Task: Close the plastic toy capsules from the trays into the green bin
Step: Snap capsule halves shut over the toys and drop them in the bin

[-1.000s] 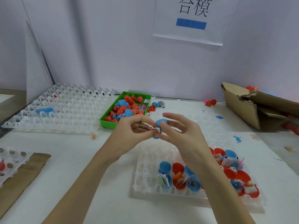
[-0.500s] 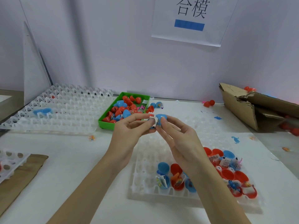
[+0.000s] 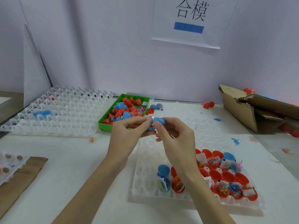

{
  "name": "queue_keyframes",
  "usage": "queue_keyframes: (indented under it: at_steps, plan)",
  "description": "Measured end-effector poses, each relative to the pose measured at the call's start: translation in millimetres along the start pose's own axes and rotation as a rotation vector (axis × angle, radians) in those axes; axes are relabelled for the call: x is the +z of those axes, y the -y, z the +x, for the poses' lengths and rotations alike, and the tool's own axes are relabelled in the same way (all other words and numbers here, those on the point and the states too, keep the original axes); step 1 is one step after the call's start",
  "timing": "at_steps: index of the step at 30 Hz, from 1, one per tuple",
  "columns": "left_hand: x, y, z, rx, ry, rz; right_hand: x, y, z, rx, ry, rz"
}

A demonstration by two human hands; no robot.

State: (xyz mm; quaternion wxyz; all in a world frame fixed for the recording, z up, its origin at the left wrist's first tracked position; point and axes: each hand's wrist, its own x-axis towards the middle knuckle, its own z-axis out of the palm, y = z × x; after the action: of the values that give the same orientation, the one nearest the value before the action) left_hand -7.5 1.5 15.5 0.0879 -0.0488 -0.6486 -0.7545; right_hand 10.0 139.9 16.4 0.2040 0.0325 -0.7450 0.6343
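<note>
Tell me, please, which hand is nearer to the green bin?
Left. The left hand overlaps the green bin's near corner; the right hand is farther right.

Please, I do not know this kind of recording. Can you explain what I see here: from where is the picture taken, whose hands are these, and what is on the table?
The camera sits on a person's head, looking down at their bare hands. The left hand and right hand together hold a blue capsule, with a paper slip at its opening. Behind it stands a green bin holding red and blue capsules. In front lies a white tray with open capsule halves and small toys. Another tray lies left, a cardboard box right.
</note>
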Motion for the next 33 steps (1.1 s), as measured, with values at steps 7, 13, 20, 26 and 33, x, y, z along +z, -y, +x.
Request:
queue_keyframes:
  at_steps: [7,13,20,26,33]
  plan:
    - [3.6,0.1,-3.2,0.127,0.034,0.243,-11.1,-2.1,7.2,0.065,0.053,0.012]
    - [-1.9,-3.8,-1.7,0.036,-0.018,0.19,-13.7,-0.6,9.3,0.044,0.167,-0.051]
    - [2.6,-4.0,-5.2,0.198,-0.04,0.271,-14.7,1.1,8.7,0.076,0.145,0.012]
    - [3.0,-6.3,-4.6,0.246,0.102,0.297,-18.5,5.6,9.1,0.132,0.084,0.094]
    - [5.5,-4.2,-5.1,0.326,0.116,0.384,-19.2,9.8,8.0,0.192,0.097,0.166]
